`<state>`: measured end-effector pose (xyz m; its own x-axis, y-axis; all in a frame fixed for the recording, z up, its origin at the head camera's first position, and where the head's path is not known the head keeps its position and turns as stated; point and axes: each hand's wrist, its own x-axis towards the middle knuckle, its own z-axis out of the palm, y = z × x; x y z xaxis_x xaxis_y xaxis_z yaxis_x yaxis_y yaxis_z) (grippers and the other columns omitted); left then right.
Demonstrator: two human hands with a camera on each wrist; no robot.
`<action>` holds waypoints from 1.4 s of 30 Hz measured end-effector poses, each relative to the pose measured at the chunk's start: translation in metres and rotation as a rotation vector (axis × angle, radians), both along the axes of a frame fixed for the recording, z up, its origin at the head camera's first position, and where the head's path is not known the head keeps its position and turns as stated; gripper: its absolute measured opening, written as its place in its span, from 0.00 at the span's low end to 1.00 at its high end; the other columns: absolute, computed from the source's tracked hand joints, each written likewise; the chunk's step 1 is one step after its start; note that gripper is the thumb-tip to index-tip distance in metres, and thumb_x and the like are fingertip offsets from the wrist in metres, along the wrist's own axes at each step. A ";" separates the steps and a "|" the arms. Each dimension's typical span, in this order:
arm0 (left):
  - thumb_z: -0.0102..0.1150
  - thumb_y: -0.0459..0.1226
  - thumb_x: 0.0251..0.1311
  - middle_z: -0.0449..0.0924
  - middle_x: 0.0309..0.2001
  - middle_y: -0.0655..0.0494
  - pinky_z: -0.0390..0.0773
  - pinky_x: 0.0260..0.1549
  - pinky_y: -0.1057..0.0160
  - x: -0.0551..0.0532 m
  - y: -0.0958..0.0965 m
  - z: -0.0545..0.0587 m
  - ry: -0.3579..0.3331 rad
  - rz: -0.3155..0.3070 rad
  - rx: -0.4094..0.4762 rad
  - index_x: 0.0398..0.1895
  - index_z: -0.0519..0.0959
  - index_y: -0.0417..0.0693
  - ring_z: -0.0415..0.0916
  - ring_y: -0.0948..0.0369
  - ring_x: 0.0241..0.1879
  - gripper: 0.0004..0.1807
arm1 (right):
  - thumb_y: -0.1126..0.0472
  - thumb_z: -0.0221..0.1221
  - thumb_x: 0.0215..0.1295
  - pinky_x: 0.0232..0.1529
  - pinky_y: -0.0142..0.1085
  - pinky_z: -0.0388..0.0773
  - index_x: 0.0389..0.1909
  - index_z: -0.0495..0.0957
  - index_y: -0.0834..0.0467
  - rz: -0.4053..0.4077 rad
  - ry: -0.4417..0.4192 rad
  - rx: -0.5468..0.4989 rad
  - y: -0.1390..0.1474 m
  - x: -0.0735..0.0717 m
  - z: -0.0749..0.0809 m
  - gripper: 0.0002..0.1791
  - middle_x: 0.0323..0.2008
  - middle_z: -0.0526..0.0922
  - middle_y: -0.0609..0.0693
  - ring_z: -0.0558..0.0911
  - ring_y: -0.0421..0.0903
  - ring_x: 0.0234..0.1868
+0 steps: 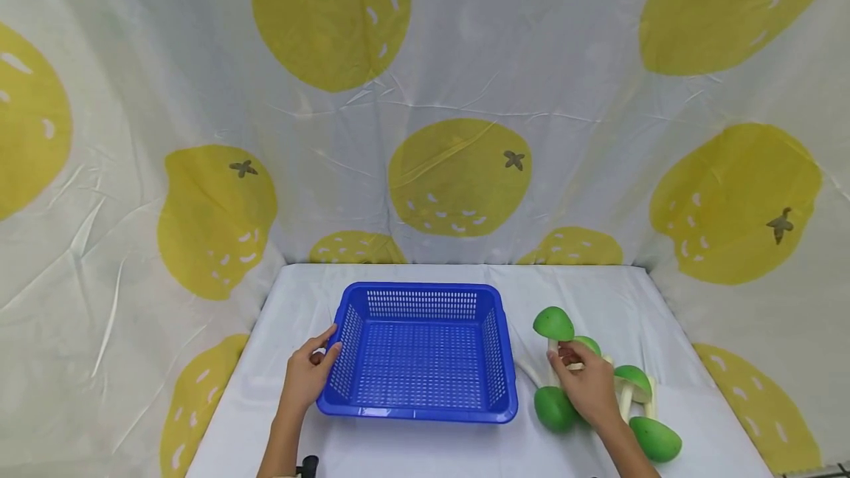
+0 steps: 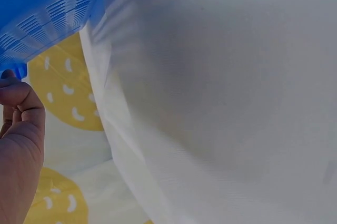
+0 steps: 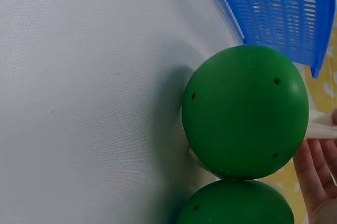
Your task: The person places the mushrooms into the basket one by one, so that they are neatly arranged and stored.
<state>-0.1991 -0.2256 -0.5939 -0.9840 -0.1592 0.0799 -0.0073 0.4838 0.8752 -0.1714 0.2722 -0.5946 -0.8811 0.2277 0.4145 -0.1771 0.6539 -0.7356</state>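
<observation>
At the left side of a blue plastic basket (image 1: 418, 414), my left hand (image 1: 308, 371) grips the rim between thumb and fingers. In the left wrist view, the left hand (image 2: 23, 108) has its curled fingers right at the rim edge. My right hand (image 1: 587, 386), to the right of the basket, pinches the pale stem of a toy mushroom with a green cap (image 1: 554, 323). Another green cap (image 1: 555, 409) lies just below that hand, and one more cap (image 1: 587, 345) is partly hidden behind its fingers. In the right wrist view, a large green cap (image 3: 245, 110) hides part of a stem.
More green-capped mushrooms (image 1: 632, 382) lie right of the right hand, one cap (image 1: 655, 439) nearest the front. White cloth (image 1: 412, 456) covers the table. A lemon-print curtain (image 1: 458, 175) stands behind and at both sides. A small black object (image 1: 309, 466) shows by the left forearm.
</observation>
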 end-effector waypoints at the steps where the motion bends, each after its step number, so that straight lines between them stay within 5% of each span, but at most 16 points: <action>1: 0.61 0.53 0.61 0.78 0.41 0.53 0.72 0.19 0.67 0.000 0.000 0.000 0.000 0.001 0.000 0.61 0.76 0.67 0.69 0.63 0.20 0.24 | 0.62 0.70 0.54 0.26 0.20 0.75 0.35 0.83 0.58 -0.005 0.003 -0.013 0.000 0.000 0.001 0.09 0.28 0.85 0.50 0.79 0.31 0.27; 13: 0.61 0.54 0.61 0.78 0.43 0.51 0.72 0.20 0.67 -0.001 -0.001 -0.002 -0.021 0.017 0.000 0.62 0.76 0.67 0.69 0.62 0.22 0.25 | 0.60 0.69 0.58 0.23 0.26 0.78 0.44 0.83 0.59 -0.015 -0.024 -0.189 0.000 -0.002 0.010 0.14 0.34 0.85 0.53 0.82 0.32 0.28; 29: 0.57 0.55 0.64 0.78 0.43 0.53 0.73 0.22 0.67 0.001 -0.001 -0.002 -0.004 0.012 0.022 0.62 0.76 0.66 0.71 0.64 0.21 0.23 | 0.54 0.68 0.59 0.25 0.31 0.80 0.46 0.83 0.56 -0.020 -0.109 -0.266 -0.010 -0.005 0.019 0.16 0.34 0.85 0.50 0.82 0.33 0.27; 42: 0.59 0.54 0.63 0.76 0.46 0.47 0.79 0.27 0.66 -0.001 -0.003 -0.002 -0.052 -0.026 0.108 0.64 0.75 0.62 0.79 0.62 0.30 0.26 | 0.59 0.68 0.59 0.24 0.35 0.81 0.46 0.82 0.63 0.076 -0.097 -0.347 -0.027 -0.015 0.031 0.17 0.33 0.84 0.55 0.83 0.35 0.27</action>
